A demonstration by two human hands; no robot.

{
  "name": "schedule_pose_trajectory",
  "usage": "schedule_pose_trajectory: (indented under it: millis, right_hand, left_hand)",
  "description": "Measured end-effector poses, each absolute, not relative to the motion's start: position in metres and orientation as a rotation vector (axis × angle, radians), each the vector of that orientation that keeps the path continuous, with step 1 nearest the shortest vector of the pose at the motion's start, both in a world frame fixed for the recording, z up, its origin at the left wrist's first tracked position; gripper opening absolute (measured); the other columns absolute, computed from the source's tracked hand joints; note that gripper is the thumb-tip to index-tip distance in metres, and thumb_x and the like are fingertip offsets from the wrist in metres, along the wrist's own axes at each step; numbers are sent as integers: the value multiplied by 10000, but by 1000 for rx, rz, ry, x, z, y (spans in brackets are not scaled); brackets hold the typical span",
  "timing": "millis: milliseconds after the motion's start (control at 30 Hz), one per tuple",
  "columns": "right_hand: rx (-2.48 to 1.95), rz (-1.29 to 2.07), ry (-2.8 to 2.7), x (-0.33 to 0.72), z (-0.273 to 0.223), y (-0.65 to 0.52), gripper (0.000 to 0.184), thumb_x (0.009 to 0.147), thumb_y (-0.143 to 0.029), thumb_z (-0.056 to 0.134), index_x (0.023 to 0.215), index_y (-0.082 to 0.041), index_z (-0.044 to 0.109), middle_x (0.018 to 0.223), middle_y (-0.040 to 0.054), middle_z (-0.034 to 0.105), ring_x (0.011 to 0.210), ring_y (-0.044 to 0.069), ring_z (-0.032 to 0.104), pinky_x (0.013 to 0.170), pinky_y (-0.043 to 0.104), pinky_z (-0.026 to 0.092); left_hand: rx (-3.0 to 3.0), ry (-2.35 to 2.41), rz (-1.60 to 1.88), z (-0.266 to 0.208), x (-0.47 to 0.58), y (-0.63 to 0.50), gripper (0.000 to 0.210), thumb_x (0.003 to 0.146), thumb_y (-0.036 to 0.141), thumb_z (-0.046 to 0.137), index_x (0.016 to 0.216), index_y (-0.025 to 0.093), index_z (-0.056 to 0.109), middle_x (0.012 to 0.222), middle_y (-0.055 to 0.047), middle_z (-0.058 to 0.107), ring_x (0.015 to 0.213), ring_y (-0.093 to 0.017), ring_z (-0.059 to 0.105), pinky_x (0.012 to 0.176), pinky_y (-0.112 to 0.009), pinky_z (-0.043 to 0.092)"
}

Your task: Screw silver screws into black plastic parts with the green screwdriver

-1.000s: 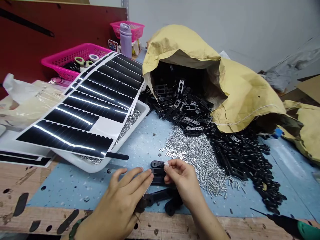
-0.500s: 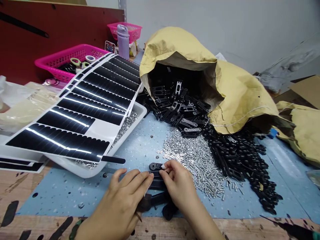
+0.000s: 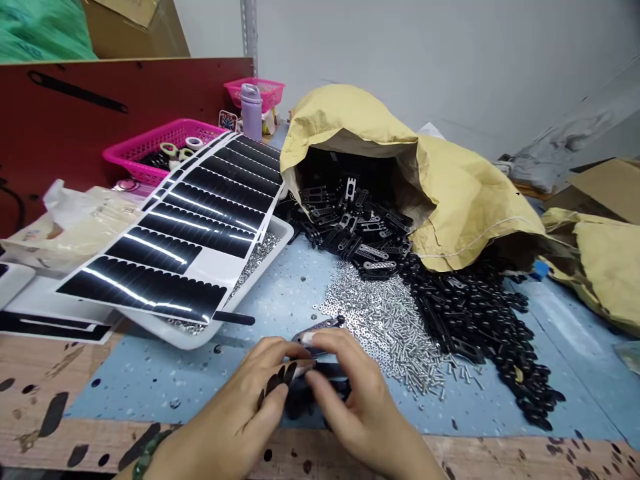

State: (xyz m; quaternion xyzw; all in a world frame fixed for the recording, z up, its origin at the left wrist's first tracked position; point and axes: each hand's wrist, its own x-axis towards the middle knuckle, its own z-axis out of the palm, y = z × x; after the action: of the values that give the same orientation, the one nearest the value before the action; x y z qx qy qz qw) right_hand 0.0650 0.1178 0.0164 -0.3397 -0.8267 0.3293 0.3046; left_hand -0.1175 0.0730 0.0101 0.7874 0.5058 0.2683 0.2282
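My left hand [image 3: 250, 393] is closed, with a pale strip bearing black rounded stickers [image 3: 274, 383] between its thumb and fingers. Close against it, my right hand [image 3: 357, 387] curls its thumb and index finger around dark plastic pieces [image 3: 327, 369]; its grip is partly hidden. Just beyond the fingertips lies a black perforated plastic arm [image 3: 323, 325]. Under both hands more black parts show, mostly covered. Right of the hands spreads a heap of silver screws [image 3: 407, 347] and nuts [image 3: 345, 293].
A white tray [image 3: 187, 340] of small metal parts sits left, under black sticker sheets [image 3: 200, 207]. Yellow paper sacks [image 3: 360, 110] spill black plastic parts [image 3: 470, 320]. Behind stand a pink basket [image 3: 120, 150] and a purple bottle [image 3: 251, 113].
My hands have drawn together over the black parts. The sticker strip now shows in my left hand. The perforated arm has turned at an angle. The camera view has tilted up.
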Motion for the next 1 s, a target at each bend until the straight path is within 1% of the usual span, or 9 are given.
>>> schedule_pose_trajectory:
  millis: [100,233,300,367,467,600,700,867,1000]
  right_hand:
    - [-782,925,-2276,62,28,110,280,880,-74,471,1122,-204,522,990,53,630,914,182,568,817,325,473]
    - [-858,1003,-2002,77,25,112,209,884,-98,474,998,-235,584,910,33,618,854,172,577,747,299,479]
    - [-1045,1038,-1731,90,21,121,131,884,-166,515,921,-243,614,856,20,591,792,164,573,685,281,475]
    - [-1181,1104,-1539,99,17,133,78,861,-243,568,852,-227,643,803,14,571,721,155,562,636,269,466]
    - [-1226,1238,-1412,102,10,149,124,788,-312,639,804,-194,674,725,9,577,641,145,549,611,269,466]
    - [-1295,1367,-1240,93,1,158,163,711,-324,683,771,-173,674,612,-11,582,556,126,529,550,248,466]
    - [-1331,1462,-1190,83,-7,156,165,678,-316,686,732,-162,661,578,-15,583,521,118,531,494,225,453]
    - [-1373,1487,-1276,73,-21,151,147,690,-303,655,716,-158,649,532,-25,568,457,104,510,436,205,427]
    - [-1397,1427,-1336,72,-24,151,134,696,-296,651,707,-162,649,539,-20,567,462,110,514,419,205,427]
  left_hand:
    - [2156,1364,790,11,-114,70,606,956,117,246,1484,334,43,1364,3,517,1171,-184,555,874,-289,565]
    - [2041,1508,788,1,-116,66,490,993,184,231,1463,322,199,1427,9,450,1217,-182,525,901,-280,554]
    - [2089,1602,785,-8,-115,69,467,990,243,297,1452,297,250,1451,-11,416,1254,-219,485,922,-339,542]
    - [2247,1628,731,-18,-113,77,486,960,279,396,1436,277,300,1435,-31,438,1274,-269,450,947,-440,505]
    - [2484,1550,580,-30,-108,92,463,930,254,454,1388,269,391,1370,-32,517,1251,-302,455,951,-533,433]
    - [2648,1412,501,-30,-110,98,438,937,235,439,1374,253,413,1380,-27,510,1254,-275,445,975,-489,349]
    - [2706,1432,579,-25,-116,91,481,923,237,459,1397,199,382,1389,-58,498,1240,-261,454,975,-444,310]
    - [2715,1464,629,-24,-120,81,454,886,186,482,1339,214,469,1256,-36,615,1131,-249,529,938,-409,314]
    - [2688,1459,586,-25,-119,80,423,886,167,473,1306,209,497,1275,-31,601,1152,-249,506,958,-413,281]
